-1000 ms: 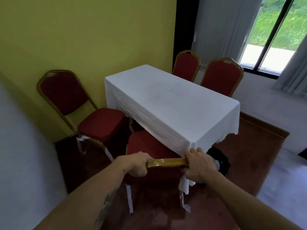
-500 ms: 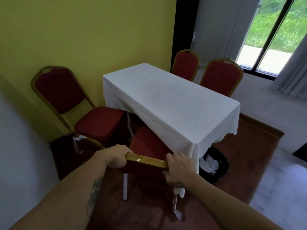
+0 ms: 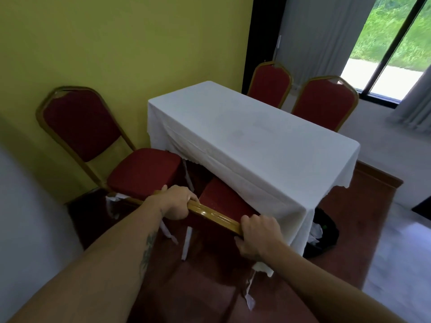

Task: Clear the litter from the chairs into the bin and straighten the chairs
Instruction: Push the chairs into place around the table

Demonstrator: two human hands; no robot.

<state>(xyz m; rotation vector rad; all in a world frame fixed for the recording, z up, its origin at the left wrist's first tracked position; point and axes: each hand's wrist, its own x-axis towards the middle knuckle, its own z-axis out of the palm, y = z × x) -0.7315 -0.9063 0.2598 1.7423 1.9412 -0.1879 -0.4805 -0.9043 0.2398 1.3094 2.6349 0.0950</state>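
A red padded chair with a gold frame (image 3: 219, 194) stands in front of me, its seat partly under the white tablecloth. My left hand (image 3: 175, 201) grips the left end of its gold top rail (image 3: 214, 216) and my right hand (image 3: 258, 236) grips the right end. A second red chair (image 3: 140, 171) sits to the left beside the table, its back near the yellow wall. A black bin (image 3: 324, 234) holding white crumpled paper shows at the table's near right corner, partly hidden by the cloth. No litter shows on the visible seats.
The table under the white cloth (image 3: 256, 145) fills the middle. Two more red chairs (image 3: 270, 83) (image 3: 325, 102) stand along its far side. The yellow wall (image 3: 116, 43) is on the left, a window with curtains (image 3: 394, 54) at the back right. White strips (image 3: 248, 297) hang from the chair legs.
The chair in my hands has slid forward and leftward under the table, its rail now tilted. The view has shifted, and more of the bin shows.
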